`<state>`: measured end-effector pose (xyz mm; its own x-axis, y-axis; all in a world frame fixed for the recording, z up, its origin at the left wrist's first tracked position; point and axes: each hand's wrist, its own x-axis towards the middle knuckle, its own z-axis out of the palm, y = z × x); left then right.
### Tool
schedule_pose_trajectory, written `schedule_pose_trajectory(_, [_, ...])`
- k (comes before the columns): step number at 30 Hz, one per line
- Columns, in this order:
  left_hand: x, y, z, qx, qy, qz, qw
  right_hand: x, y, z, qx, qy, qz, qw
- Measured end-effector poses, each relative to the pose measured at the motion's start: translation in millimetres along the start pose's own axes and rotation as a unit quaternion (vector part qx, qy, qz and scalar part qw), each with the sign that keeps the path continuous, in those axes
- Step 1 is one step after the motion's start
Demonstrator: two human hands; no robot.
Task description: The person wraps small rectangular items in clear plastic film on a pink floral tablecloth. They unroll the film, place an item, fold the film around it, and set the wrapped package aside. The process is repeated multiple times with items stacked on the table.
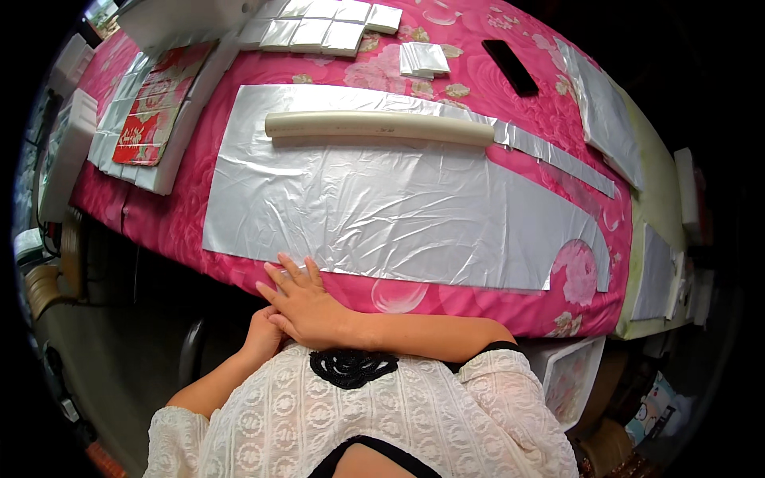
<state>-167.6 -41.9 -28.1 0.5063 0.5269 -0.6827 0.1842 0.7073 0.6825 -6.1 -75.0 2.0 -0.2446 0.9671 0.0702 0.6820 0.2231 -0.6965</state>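
- Reference: clock positions are read from the centre of the silver sheet (398,215); 12 o'clock points away from the person.
- Silver sheet: lies flat but creased on the table (179,211), which carries a pink floral cloth; a curved notch is at 4 o'clock.
- Right hand (309,311): at 7 o'clock, palm down, open with fingers spread, gripping nothing; the fingertips overlap the sheet's near edge.
- Left hand (261,333): between 7 and 8 o'clock, partly covered by the right hand; its finger opening and any hold cannot be told.
- Pale tube (378,127): at 12 o'clock, lying lengthwise across the far part of the sheet.
- Silver strip (558,158): between 2 and 3 o'clock, extending from the tube's right end.
- Small stack of silver packets (422,60): between 12 and 1 o'clock, beyond the sheet.
- Rows of silver packets (319,30): at 11 o'clock, near the far edge of the view.
- Black phone-shaped object (510,68): between 1 and 2 o'clock.
- Folded silver sheet (602,115): at 2 o'clock.
- Red printed card (159,107): at 10 o'clock, resting on a silver-and-white stack (111,135).
- White bin (591,362): between 4 and 5 o'clock, below table level.
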Motion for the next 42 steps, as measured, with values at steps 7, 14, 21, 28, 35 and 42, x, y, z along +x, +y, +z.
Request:
schedule_pose_trajectory(7, [-10,62,29,0.464,0.004,0.320,0.826,15,40,-87,-0.102,-0.080,-0.127,0.983])
schedule_pose_trajectory(14, [3,96,44,0.427,0.031,0.422,0.799,37,142,-209,0.029,0.243,0.071,0.967])
schedule_pose_trajectory(21, [11,91,55,0.428,-0.049,0.400,0.809,75,305,-294,0.140,0.448,0.253,0.846])
schedule_pose_trajectory(28, [15,94,51,0.448,-0.044,0.395,0.801,76,280,-276,-0.245,0.408,0.297,0.828])
schedule_pose_trajectory(35, [27,106,72,0.457,-0.105,0.430,0.772,-42,176,-231,-0.148,0.152,0.156,0.965])
schedule_pose_trajectory(42, [58,101,142,0.560,-0.157,0.455,0.674,-141,82,-150,-0.058,0.166,0.230,0.957])
